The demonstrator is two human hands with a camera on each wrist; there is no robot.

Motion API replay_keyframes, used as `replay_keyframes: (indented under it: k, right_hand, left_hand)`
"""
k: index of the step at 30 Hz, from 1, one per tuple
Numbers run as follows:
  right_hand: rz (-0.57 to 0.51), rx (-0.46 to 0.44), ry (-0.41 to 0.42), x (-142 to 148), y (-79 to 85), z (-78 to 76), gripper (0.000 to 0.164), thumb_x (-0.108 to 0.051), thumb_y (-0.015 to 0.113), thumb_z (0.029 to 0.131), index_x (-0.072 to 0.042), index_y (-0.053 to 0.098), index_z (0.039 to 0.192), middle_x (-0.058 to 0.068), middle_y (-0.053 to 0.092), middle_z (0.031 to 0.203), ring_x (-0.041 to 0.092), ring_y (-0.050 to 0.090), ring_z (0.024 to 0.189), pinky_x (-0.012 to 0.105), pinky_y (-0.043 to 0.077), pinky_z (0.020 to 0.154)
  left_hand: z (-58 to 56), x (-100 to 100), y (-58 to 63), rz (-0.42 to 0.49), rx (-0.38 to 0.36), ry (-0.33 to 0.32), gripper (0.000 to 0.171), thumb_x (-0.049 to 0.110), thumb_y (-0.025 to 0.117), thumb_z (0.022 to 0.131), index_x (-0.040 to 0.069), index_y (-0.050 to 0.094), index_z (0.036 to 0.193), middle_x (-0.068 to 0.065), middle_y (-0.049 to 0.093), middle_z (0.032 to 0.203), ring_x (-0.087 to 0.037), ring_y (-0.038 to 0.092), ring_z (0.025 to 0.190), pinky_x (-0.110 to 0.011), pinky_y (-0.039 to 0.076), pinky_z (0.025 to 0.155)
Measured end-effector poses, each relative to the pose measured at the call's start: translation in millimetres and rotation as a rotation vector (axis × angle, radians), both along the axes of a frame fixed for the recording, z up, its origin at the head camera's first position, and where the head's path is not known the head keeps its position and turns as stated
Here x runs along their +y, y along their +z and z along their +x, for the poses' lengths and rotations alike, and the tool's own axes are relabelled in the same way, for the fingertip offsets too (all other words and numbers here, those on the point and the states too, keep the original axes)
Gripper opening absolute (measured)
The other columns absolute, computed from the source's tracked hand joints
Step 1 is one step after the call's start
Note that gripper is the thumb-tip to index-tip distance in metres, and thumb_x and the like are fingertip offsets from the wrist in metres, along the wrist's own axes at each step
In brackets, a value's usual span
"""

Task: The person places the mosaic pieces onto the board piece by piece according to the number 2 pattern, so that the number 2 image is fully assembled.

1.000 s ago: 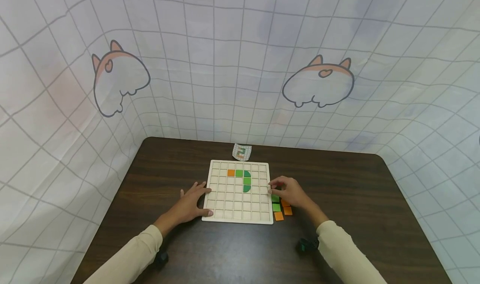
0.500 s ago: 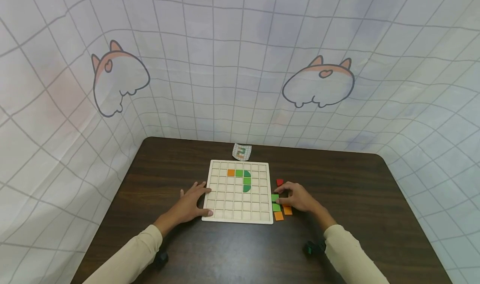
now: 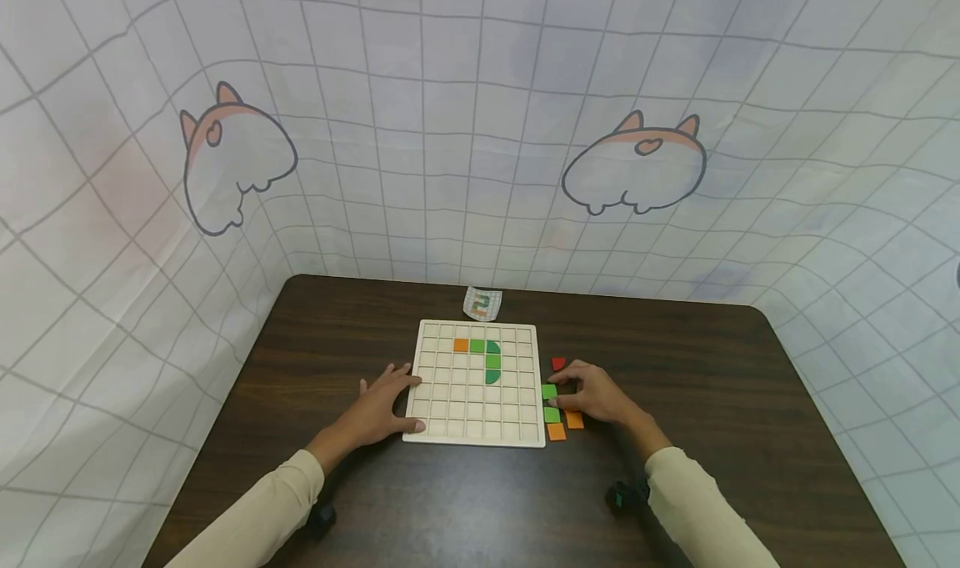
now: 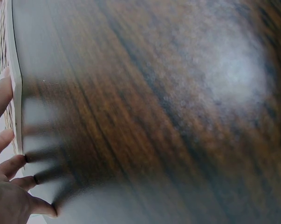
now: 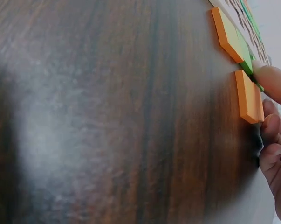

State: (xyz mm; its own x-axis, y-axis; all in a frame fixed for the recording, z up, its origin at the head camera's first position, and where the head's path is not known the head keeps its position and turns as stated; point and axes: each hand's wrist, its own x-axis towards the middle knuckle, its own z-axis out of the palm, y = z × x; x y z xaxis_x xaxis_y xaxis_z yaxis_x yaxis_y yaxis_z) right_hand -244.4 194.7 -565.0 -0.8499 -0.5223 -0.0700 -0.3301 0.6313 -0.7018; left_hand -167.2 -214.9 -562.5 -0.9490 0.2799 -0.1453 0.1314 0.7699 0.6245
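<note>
A white square grid board (image 3: 450,401) lies on the table; an orange tile (image 3: 461,345) and several green pieces (image 3: 492,360), some rounded, sit in its cells. My left hand (image 3: 378,405) rests along the board's left edge, thumb on the near corner, fingers extended. To the right of the board, my right hand (image 3: 596,393) pinches a light green square tile (image 3: 549,391) between thumb and forefinger. Just nearer lies another green tile (image 3: 552,415). The right wrist view has orange tiles (image 5: 246,98) beside the curled lower fingers of that hand.
A red piece (image 3: 558,364) lies beyond my right hand. Orange tiles (image 3: 556,432) lie by the board's near right corner. Behind the board is a small card (image 3: 482,304) with a coloured pattern. A grid-patterned curtain (image 3: 450,134) surrounds the dark wooden table (image 3: 465,510).
My right hand has come from the board's right edge down to the green tile, leaving the red piece uncovered. That tile has shifted slightly away from me. The left hand has stayed still.
</note>
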Motion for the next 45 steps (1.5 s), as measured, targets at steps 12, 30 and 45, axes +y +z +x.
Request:
replay_keyframes:
  k: [12,30,45]
  right_hand:
    - [0.005,0.016,0.011,-1.0,-1.9,-1.2,0.041,-0.027,0.083,0.084,-0.009,0.075,0.119,0.003,0.061,0.105,0.014,0.051,0.085,0.023,0.043,0.069]
    - [0.08,0.129,0.004,-5.9,-1.3,4.1,0.031,-0.027,0.079,0.088,-0.015,0.077,0.116,-0.004,0.059,0.105,0.011,0.054,0.089,0.027,0.046,0.075]
    - [0.074,0.113,-0.074,-7.5,0.2,2.9,0.03,-0.029,0.073,0.094,-0.015,0.072,0.12,0.001,0.07,0.107,0.009,0.048,0.058,0.024,0.041,0.054]
  left_hand:
    - [-0.1,0.7,0.3,0.001,0.0,0.0,0.079,0.042,0.083,0.081,0.011,0.051,0.146,-0.018,0.031,0.163,-0.044,0.017,0.153,-0.08,0.005,0.11]
    - [-1.8,0.7,0.8,-0.011,0.004,0.0,0.079,0.042,0.084,0.081,0.011,0.052,0.146,-0.018,0.032,0.162,-0.044,0.018,0.153,-0.08,0.005,0.11]
    - [-1.0,0.8,-0.5,-0.005,-0.006,0.005,0.079,0.041,0.084,0.08,0.01,0.052,0.145,-0.018,0.032,0.162,-0.044,0.017,0.153,-0.081,0.004,0.109]
